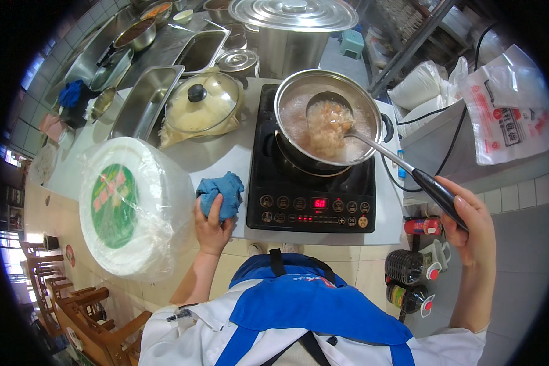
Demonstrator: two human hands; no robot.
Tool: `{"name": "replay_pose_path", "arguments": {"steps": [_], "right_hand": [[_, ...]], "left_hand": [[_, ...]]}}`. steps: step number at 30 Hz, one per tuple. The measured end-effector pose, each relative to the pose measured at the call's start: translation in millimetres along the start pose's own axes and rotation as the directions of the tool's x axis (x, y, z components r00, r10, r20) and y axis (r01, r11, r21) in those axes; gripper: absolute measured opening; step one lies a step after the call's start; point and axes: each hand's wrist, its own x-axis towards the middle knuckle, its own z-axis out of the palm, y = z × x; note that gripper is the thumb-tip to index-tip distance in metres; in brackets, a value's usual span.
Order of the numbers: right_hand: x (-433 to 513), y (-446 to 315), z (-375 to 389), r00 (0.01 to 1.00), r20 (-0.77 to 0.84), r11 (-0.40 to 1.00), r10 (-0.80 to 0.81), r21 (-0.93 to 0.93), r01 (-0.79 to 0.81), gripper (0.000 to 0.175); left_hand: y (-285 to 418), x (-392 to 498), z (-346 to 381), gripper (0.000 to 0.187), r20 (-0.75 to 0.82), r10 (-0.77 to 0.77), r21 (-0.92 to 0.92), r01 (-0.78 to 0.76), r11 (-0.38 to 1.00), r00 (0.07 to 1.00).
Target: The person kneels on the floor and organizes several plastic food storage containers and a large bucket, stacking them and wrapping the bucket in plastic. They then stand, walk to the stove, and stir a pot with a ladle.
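Note:
My right hand (469, 219) grips the black handle of a metal ladle (391, 158). The ladle's bowl sits in a steaming pot (283, 132) and holds pale, lumpy food (331, 116) with orange-brown pieces, amid cloudy liquid. Beneath the pot is a black induction cooker (311, 219) with its red display lit. To the left of the cooker, my left hand (214, 228) is closed around a crumpled blue cloth (222, 194) at the table's front edge. What lies at the bottom of the pot is hidden by the liquid.
Left of the cloth stands a plastic-wrapped stack of white foam plates (164, 206). Behind it are a glass-lidded bowl (219, 103) and a steel pan (148, 98). A large lidded stockpot (293, 50) rises beyond the cooker. A black cable (453, 151) loops at the right.

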Motion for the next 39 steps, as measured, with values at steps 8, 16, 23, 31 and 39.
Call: {"name": "replay_pose_path", "arguments": {"steps": [8,16,23,31,39], "right_hand": [[-9,6,-6,0.992,-0.067,0.991,-0.111,-0.082,0.106,0.042],[-14,7,0,0.946,-0.037,0.884,-0.323,-0.368,0.288,0.04],[12,17,14,0.758,0.261,0.271,-0.598,-0.824,0.497,0.042],[53,24,29,0.67,0.4,-0.022,-0.626,-0.867,0.497,0.037],[69,27,27,0.916,0.139,0.745,-0.376,-0.542,0.388,0.029]], "left_hand": [[1,0,0,0.06,-0.011,-0.016,-0.011,0.016,1.0,1.0],[2,1,-1,0.06,-0.001,-0.003,0.004,0.003,1.0,1.0],[3,3,-1,0.059,-0.012,-0.016,-0.017,0.016,1.0,1.0],[3,4,-1,0.057,-0.016,-0.029,-0.033,0.028,0.999,0.999],[3,4,-2,0.056,-0.011,-0.034,-0.032,0.034,0.999,0.999]]}}
